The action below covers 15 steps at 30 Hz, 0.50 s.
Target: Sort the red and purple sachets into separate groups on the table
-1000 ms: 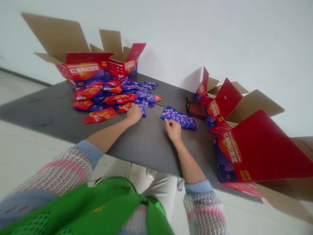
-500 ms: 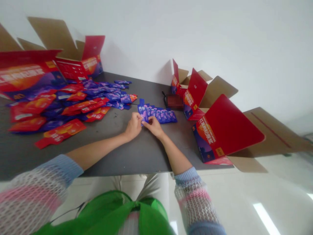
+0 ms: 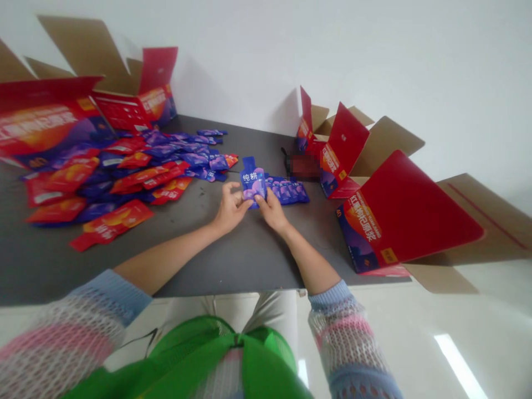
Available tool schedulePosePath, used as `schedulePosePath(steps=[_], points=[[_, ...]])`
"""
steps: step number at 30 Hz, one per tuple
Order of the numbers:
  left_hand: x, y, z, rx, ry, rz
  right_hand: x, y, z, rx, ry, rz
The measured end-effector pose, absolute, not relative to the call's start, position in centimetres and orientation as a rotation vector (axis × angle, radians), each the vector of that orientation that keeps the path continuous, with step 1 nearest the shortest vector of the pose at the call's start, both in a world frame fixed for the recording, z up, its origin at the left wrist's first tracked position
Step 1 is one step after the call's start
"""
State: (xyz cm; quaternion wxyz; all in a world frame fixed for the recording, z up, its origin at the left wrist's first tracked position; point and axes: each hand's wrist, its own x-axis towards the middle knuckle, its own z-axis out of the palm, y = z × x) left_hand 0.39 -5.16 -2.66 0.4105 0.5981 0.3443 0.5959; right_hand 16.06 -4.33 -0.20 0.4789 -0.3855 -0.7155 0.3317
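Observation:
A purple-blue spouted pouch (image 3: 252, 178) with white lettering is upright between my two hands, its narrow neck pointing away from me. My right hand (image 3: 273, 211) grips its lower right corner, the thumb lying over the front. At the lower left edge, my left hand (image 3: 231, 209) pinches the pouch with bent fingers. Just right of it, partly behind my right hand, a row of overlapping purple pouches (image 3: 294, 192) lies on the grey table (image 3: 249, 255). To the left spreads a heap of purple pouches (image 3: 166, 147) and red pouches (image 3: 152, 176); one red pouch (image 3: 114, 224) lies at its near edge.
Open red cartons (image 3: 50, 124) with raised flaps stand at the back left. More open cartons line the right side, the nearest carton (image 3: 374, 221) by the table's front right corner. A dark blurred object (image 3: 303, 166) lies beyond the row. A white wall rises behind.
The pouch in my hands has come up and looks larger, apart from the row's left end. My left hand's fingers have loosened a little. The whole view has shifted slightly.

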Motion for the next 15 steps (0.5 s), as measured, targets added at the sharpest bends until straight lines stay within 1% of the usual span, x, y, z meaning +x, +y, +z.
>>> schedulePosePath(steps=[4,7,13,15], points=[[-0.2,-4.6,-2.9,1.539,0.873,1.412,15.8,-4.3,-1.1,-1.039,-1.769,0.796],[-0.5,-4.6,-2.7,1.586,0.971,1.358,15.5,-4.2,-1.7,-1.119,-1.726,0.779],[0.4,-5.7,-1.7,1.816,1.488,1.363,15.5,-4.6,-1.3,-1.025,-1.656,0.715],[0.6,-5.9,-1.5,1.906,1.572,1.331,15.5,-4.7,-1.0,-1.014,-1.638,0.680]])
